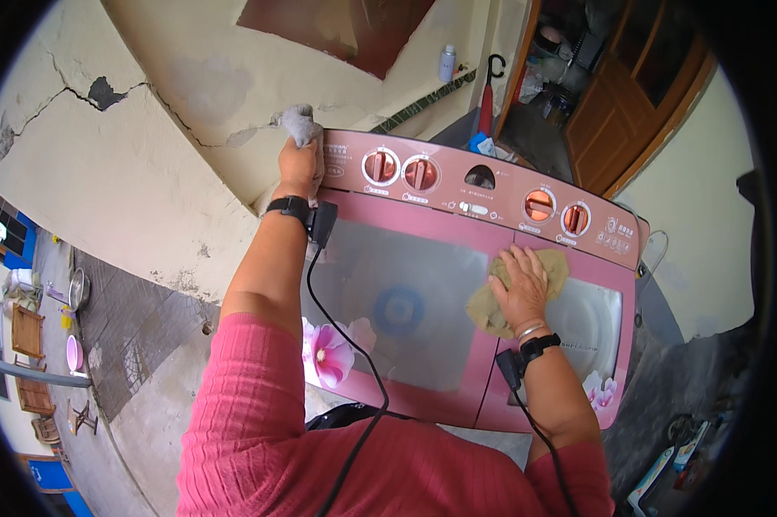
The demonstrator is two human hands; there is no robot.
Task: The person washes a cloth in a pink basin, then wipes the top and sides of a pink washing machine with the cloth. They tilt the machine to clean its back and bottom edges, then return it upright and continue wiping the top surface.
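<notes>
Before me stands a pink twin-tub washing machine (427, 388) with flower prints on its lids. My right hand (521, 284) lies flat on a yellowish cloth (482, 310), pressing it on the top near the seam between the two lids. At the panel's left end, my left hand (298, 165) grips a grey cloth (300, 123), part of which hangs along the machine's side. The control panel (456, 178) carries several round knobs and a small slide switch. Both wrists wear black straps with cabled devices.
A cracked plaster wall (194, 71) rises behind and to the left. On a ledge stands a spray can (447, 63), with a red umbrella (487, 103) hanging nearby. A wooden door (621, 116) is open at the upper right. A scooter (669, 462) stands at the lower right.
</notes>
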